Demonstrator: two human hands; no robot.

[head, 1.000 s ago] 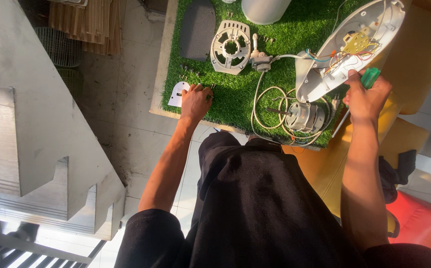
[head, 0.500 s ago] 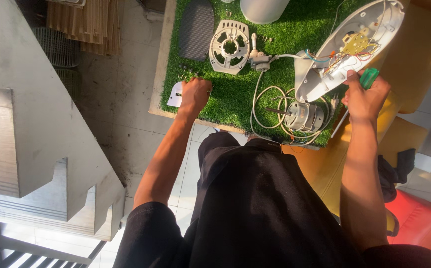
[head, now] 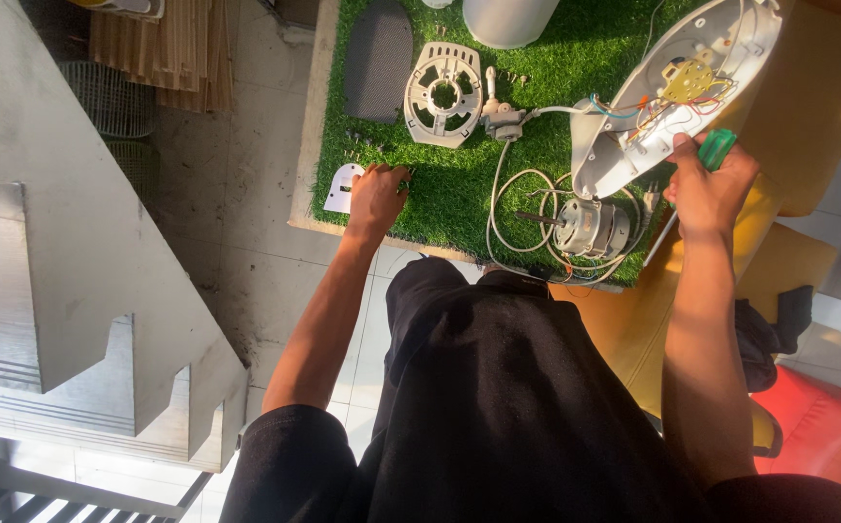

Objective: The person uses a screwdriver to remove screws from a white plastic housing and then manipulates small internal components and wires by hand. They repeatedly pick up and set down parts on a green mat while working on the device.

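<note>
Head view: fan stripped, motor (head: 590, 226) and guard bracket (head: 443, 93) out on turf. Right hand (head: 706, 189) grasps green-handled screwdriver (head: 714, 150) at white housing (head: 672, 87); reassembly remains. Left hand (head: 377, 197) fingers curled on turf beside small white plate (head: 341, 186), grip unclear.

Green turf mat (head: 459, 199) on the floor (head: 246, 194), covered in fan bits: round grille bracket (head: 443, 94), motor (head: 590, 226) with looped cable (head: 507, 218), dark cover (head: 379, 58), small white plate (head: 341, 189).

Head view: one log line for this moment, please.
left hand: on green turf mat, beside small white plate | right hand: grips green-handled screwdriver at white fan housing | motor: on mat
</note>
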